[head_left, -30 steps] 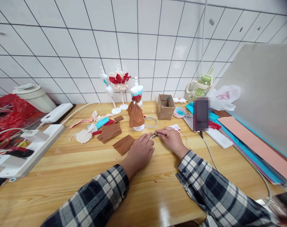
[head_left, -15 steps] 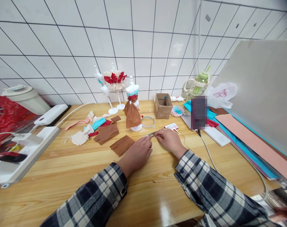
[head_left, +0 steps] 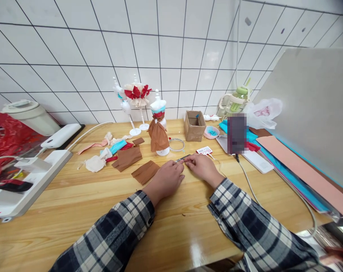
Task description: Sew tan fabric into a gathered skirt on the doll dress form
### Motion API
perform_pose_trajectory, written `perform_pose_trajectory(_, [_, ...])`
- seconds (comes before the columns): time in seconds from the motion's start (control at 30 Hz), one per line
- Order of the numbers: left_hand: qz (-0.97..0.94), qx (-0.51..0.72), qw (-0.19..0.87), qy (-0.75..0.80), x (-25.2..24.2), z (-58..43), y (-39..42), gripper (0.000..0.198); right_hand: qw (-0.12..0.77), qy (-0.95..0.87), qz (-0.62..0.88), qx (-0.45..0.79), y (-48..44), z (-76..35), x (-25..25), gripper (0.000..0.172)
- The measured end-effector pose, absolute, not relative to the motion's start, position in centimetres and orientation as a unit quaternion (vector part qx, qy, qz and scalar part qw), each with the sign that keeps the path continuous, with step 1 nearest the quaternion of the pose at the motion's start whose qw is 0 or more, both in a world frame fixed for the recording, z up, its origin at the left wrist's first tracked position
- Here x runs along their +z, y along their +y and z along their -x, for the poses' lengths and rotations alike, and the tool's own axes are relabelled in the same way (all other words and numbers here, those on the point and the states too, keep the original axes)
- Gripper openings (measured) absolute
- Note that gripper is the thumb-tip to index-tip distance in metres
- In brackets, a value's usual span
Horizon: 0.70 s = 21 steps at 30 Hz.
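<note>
My left hand (head_left: 168,175) rests low over the table, fingers curled together on a small, narrow silvery strip (head_left: 183,158); its exact kind is too small to tell. Close against it, my right hand (head_left: 201,166) is closed in a pinch beside the strip; what lies between these fingertips is hidden. Just beyond the hands stands a small white dress form (head_left: 159,105), wearing a blue and red top and a gathered brown skirt (head_left: 158,136). A silvery ring (head_left: 177,145) lies at its base. Left of my left hand is a flat brown fabric piece (head_left: 145,172).
Two more dress forms (head_left: 135,132) stand behind. Coloured fabric scraps (head_left: 118,146) lie left. At the back are a cardboard box (head_left: 195,130) and a pink bowl (head_left: 211,132). A cabled, blurred-out device (head_left: 237,134) and fabric strips (head_left: 297,158) occupy the right; a power strip (head_left: 51,172), the left.
The silvery strip has turned a little and shows more of its length past my fingertips. My left hand has shifted slightly right and up; both hands stay close together.
</note>
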<state>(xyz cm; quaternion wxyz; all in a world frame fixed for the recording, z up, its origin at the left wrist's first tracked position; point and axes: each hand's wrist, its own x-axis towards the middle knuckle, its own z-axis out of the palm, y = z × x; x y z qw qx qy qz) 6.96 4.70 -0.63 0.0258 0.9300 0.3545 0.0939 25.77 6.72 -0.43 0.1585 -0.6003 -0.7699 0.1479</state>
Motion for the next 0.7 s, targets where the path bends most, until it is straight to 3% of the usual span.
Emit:
perform_pose_trajectory(0.23, [-0.926, 0.099, 0.034, 0.363, -0.7, -6.6, 4.6, 0.027, 0.214, -0.722, 0.618, 0.228, 6.9, -26.5, -1.1, 0.022])
perform_pose_trajectory(0.53, [-0.911, 0.129, 0.077, 0.385, 0.0, -6.1, 4.4, 0.021, 0.185, -0.732, 0.646, 0.113, 6.4, -26.7, 0.4, 0.019])
perform_pose_trajectory(0.7, [-0.883, 0.185, 0.043, 0.43, 1.8, -4.2, 3.9, 0.024, 0.254, -0.724, 0.635, 0.089, 6.4, -27.1, 0.5, 0.022])
